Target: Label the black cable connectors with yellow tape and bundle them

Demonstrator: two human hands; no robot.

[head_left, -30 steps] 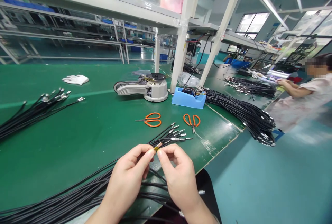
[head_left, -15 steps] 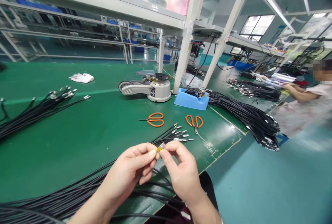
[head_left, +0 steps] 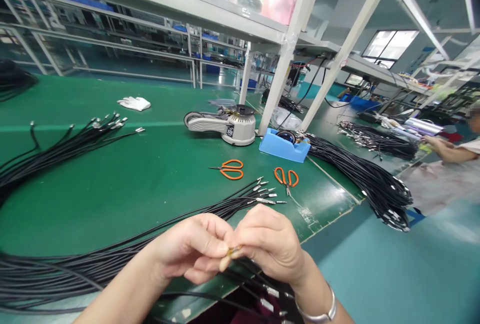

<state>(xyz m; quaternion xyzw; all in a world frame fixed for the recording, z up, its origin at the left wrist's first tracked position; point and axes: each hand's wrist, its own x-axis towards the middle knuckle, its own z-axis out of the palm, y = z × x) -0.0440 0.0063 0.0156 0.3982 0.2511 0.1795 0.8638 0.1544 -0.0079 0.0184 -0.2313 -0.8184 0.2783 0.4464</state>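
Left hand (head_left: 198, 245) and right hand (head_left: 270, 244) pinched one small yellowish piece (head_left: 234, 251), perhaps taped metal; two loop-handled cutters (head_left: 225, 168) lay on the smooth green worktop (head_left: 150, 179).

The left hand (head_left: 200, 244) and right hand (head_left: 272, 244) meet at a cable end (head_left: 234, 250) above the near edge of the worktop (head_left: 168, 176). Beyond them lie left scissors (head_left: 224, 167) and right scissors (head_left: 287, 184). Behind these stand a tape machine (head_left: 240, 133), left, and tape dispenser (head_left: 283, 149), right. A glove (head_left: 134, 104) lies behind the left cable bundle (head_left: 71, 144).
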